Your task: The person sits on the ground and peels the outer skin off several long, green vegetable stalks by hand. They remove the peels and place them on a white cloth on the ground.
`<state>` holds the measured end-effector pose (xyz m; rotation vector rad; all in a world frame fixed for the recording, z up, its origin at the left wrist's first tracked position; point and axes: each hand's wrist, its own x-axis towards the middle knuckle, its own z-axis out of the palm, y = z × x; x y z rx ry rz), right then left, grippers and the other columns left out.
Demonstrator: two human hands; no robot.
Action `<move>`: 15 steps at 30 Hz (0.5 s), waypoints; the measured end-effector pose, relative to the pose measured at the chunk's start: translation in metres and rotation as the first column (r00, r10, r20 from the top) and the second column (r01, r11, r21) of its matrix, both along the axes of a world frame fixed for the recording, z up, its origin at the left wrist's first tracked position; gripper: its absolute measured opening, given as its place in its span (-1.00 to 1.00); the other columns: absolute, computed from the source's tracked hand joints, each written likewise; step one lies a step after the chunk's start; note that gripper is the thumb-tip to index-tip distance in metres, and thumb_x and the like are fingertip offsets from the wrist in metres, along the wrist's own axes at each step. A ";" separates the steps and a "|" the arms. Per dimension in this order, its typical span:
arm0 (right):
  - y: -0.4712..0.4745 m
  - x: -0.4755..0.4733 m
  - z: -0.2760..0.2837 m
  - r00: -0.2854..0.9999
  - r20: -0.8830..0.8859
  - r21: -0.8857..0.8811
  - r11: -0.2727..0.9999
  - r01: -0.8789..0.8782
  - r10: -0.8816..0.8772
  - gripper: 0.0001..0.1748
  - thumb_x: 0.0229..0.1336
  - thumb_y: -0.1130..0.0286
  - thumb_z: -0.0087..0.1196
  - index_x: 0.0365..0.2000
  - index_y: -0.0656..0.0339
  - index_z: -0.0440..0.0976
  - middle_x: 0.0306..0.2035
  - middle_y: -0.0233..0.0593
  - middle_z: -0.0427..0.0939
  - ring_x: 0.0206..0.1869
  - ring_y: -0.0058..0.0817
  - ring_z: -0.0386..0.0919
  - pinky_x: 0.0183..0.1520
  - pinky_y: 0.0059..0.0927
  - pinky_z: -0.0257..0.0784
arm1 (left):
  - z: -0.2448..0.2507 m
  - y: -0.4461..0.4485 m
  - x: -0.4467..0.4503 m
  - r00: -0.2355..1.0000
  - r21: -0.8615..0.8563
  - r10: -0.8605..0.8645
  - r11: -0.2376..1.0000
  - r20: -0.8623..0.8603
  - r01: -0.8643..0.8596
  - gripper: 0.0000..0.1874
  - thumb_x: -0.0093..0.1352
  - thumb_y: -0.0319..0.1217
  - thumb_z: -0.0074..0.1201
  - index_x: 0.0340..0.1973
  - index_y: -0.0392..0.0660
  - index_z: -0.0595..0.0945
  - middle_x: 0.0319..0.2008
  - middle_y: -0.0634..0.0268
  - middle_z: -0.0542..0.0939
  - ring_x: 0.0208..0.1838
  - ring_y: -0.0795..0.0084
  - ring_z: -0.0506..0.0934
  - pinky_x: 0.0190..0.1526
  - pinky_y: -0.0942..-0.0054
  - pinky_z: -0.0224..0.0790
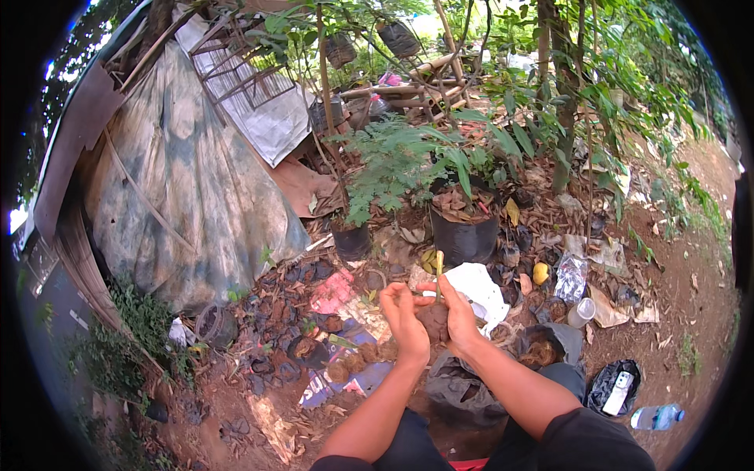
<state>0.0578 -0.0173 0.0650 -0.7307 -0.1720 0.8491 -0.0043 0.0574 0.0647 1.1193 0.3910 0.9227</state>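
Between my two hands sits a brown ball of soil [433, 322] with a short green plant stem [439, 272] standing upright from its top. My left hand [405, 321] cups the ball's left side, some of its fingers raised near the stem. On the right side, my right hand [458, 315] presses against the ball and the stem's base. Below my hands lies an open black plastic bag [465, 391]; a second black bag [551, 347] with brown fibre in it is to the right. Round brown fibre clumps [347, 366] rest on a printed plastic sheet [374, 380] at the left.
Black potted plants [465, 235] [352, 241] stand ahead, with a white plastic bag [474, 288] nearer. At the right are a clear plastic cup [581, 312], a phone [619, 393] on black plastic and a water bottle [657, 417]. A large stained tarp [188, 188] hangs at the left.
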 end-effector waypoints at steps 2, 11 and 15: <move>0.001 0.000 0.008 0.991 -0.129 -0.033 0.999 0.033 -0.037 -0.44 0.56 -0.13 -0.07 -0.07 0.21 0.57 -0.36 -0.19 0.69 -0.34 -0.39 0.71 -0.25 -0.36 0.65 | 0.003 0.001 0.000 0.998 0.033 0.067 0.997 0.021 -0.068 -0.81 0.65 -0.31 -0.06 0.00 -0.17 0.46 -0.04 0.31 0.44 0.01 0.49 0.48 0.02 0.49 0.40; -0.012 0.045 0.004 0.884 -0.420 -0.044 0.977 0.207 -0.206 -0.34 0.33 -0.37 0.11 -0.36 0.08 0.46 -0.46 -0.30 0.57 -0.47 -0.40 0.58 -0.36 -0.32 0.59 | 0.020 -0.024 0.006 0.985 0.929 0.149 0.370 -0.087 0.026 -0.44 0.34 -0.09 0.32 0.10 -0.21 0.56 0.12 0.06 0.57 0.18 0.02 0.51 0.34 0.09 0.19; -0.016 0.043 -0.005 0.868 -0.497 0.090 0.994 0.066 -0.013 -0.27 0.35 -0.42 0.00 -0.25 0.14 0.51 -0.28 -0.20 0.64 -0.29 -0.30 0.66 -0.15 -0.18 0.66 | 0.016 -0.032 0.007 0.986 0.923 0.152 0.384 -0.067 0.004 -0.36 0.28 -0.16 0.40 0.17 -0.19 0.54 0.22 0.04 0.57 0.28 0.00 0.50 0.38 0.04 0.13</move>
